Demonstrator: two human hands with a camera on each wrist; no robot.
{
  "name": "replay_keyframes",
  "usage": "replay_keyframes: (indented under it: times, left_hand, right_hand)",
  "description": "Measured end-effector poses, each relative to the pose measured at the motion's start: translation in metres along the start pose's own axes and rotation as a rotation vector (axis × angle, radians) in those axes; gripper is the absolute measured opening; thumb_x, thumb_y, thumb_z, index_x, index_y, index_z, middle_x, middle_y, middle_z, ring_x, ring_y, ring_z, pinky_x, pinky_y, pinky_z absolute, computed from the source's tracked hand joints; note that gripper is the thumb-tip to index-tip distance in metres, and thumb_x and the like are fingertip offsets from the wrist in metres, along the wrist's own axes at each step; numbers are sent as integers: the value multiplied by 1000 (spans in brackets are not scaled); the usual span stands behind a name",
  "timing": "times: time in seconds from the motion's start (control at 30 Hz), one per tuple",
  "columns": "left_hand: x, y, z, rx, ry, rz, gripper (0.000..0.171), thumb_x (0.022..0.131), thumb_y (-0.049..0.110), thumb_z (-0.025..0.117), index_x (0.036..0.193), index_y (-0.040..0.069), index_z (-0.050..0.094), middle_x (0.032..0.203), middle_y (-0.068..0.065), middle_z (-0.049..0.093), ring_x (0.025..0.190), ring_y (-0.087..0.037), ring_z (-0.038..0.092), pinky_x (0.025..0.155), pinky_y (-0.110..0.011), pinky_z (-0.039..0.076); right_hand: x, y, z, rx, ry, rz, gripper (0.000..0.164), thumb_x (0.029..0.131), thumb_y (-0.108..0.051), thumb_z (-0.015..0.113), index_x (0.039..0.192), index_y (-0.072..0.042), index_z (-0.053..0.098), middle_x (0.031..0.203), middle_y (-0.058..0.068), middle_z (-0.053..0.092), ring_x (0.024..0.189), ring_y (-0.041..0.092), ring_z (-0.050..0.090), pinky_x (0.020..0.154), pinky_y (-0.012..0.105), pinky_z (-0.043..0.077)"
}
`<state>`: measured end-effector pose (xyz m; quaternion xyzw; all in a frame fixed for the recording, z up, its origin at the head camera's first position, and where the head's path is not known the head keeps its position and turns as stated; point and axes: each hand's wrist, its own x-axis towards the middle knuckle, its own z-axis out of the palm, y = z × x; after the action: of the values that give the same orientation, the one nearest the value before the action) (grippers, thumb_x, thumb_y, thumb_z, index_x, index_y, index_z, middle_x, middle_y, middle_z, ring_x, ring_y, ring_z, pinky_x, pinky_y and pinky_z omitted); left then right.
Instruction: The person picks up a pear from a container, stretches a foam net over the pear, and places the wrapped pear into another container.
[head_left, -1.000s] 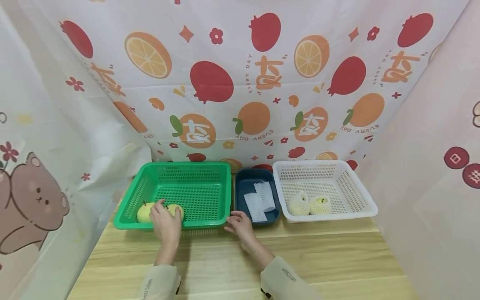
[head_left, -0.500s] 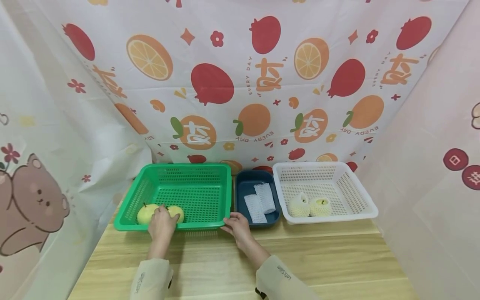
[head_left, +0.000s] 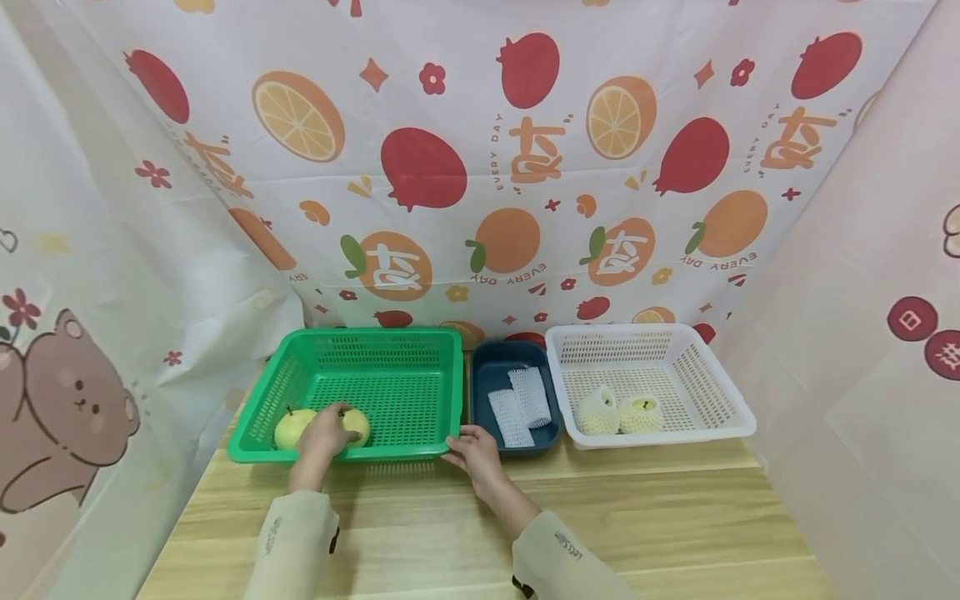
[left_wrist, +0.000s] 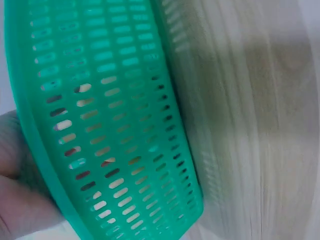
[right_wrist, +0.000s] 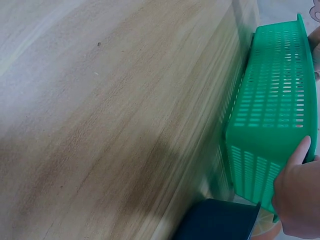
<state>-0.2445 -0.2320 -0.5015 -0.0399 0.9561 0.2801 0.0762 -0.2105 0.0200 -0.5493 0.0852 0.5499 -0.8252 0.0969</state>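
Two yellow apples lie at the front left of the green basket (head_left: 420, 333). My left hand (head_left: 321, 437) reaches over the front rim and holds the right apple (head_left: 357, 427), its thumb on the near side; some of its fingers are hidden. The left apple (head_left: 295, 428), stem up, sits beside that hand. My right hand (head_left: 477, 456) grips the basket's front right corner. In the right wrist view its thumb (right_wrist: 300, 151) lies against the outside below the rim. The left wrist view shows mostly the basket's slotted wall (left_wrist: 115, 120), with part of the left hand (left_wrist: 22, 190) behind the rim.
A dark blue tray (head_left: 491, 354) with two white foam net sleeves (head_left: 512, 417) stands right of the green basket. Beside it, a white basket (head_left: 720, 400) holds two foam-netted apples (head_left: 641, 414). All stand on a wooden table (head_left: 637, 517) before a printed curtain (head_left: 480, 108).
My left hand has shifted left and settled lower onto the right apple, which has moved slightly right. The right hand has closed on the basket's corner and then kept still.
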Motion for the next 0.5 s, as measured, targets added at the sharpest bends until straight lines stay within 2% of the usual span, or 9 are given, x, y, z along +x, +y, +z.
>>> replay_keyframes:
  times: [0.1,0.2,0.37,0.5]
  left_hand:
    - [5,-3,1,-26,-12,39,64,80,11,71,131,-10,38,124,-32,43,106,-48,44,81,-54,41]
    - [8,-5,2,-31,-42,34,70,80,15,72,131,-13,33,122,-34,44,106,-49,44,82,-54,41]
    - [16,-7,1,-32,-125,43,70,81,21,71,128,-15,34,120,-38,43,108,-53,40,85,-56,39]
    - [21,-9,0,-73,-210,43,73,82,18,69,133,-15,28,128,-41,31,115,-55,30,90,-58,34]
  right_hand:
    - [0,0,-1,1,4,1,29,84,6,60,109,11,47,92,17,58,80,20,60,75,34,52]
    - [0,0,-1,-2,3,0,29,83,6,60,109,11,47,92,18,58,78,19,60,75,35,52]
    - [1,0,-3,-7,-8,1,29,84,4,61,109,11,47,97,22,57,79,18,60,75,34,51]
    - [2,1,-3,-10,-17,6,29,84,2,62,109,10,48,93,17,58,78,17,60,75,34,51]
